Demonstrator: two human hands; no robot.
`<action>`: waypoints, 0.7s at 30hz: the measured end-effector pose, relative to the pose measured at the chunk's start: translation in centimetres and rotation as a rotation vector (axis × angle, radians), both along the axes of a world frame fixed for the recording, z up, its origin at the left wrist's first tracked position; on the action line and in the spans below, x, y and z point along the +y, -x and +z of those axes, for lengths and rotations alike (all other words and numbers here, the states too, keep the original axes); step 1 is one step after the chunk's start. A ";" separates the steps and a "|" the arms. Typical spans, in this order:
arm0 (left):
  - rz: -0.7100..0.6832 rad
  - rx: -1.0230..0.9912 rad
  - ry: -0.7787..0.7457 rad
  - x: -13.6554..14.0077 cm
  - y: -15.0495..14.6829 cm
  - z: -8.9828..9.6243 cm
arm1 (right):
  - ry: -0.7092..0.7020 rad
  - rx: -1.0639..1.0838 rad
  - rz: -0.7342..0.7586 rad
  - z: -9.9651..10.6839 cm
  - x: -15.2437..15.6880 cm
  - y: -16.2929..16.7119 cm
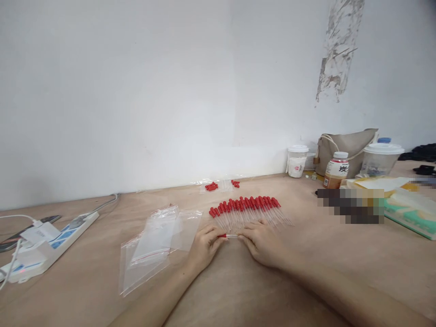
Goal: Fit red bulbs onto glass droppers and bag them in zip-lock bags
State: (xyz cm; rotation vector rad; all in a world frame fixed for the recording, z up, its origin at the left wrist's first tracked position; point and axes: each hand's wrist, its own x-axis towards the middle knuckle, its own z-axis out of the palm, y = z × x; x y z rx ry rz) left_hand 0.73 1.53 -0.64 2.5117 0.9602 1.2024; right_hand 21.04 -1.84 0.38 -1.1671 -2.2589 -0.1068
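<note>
Forearms (180,281) nearest, entering from 8 and 4 o'clock (clock centred on the hands, 12 = wall). Under them the bench (221,295), brown-covered. Power strip (78,234) at 9, well apart. Flat clear bags (155,240) overlapping at 9 to 10, near the left wrist. Row of red-topped droppers (245,206) at 12 to 2, tops away from the camera, tips toward the right hand. Left hand (206,240) pinched on a red bulb (222,235), mostly covered by fingers; right hand (262,243) pinched on a clear tube (232,236), far end hidden in the grip. Tube lies roughly along 9–3, in front of the row, between the hands. Smallest: loose red bulbs (211,186) on clear film at 11, a few more at 12. My read: step in hand is seating bulb on tube; can't tell from here whether it's fully home. Move calls for both grips in line, a gentle straight push, no sideways load, tube looks thin. Mind the row's tips by the right fingers.
</note>
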 end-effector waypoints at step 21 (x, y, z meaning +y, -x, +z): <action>0.367 -0.503 0.796 7.1 -1.0 3.5 | -0.102 -0.039 -0.098 -1.3 0.0 -1.5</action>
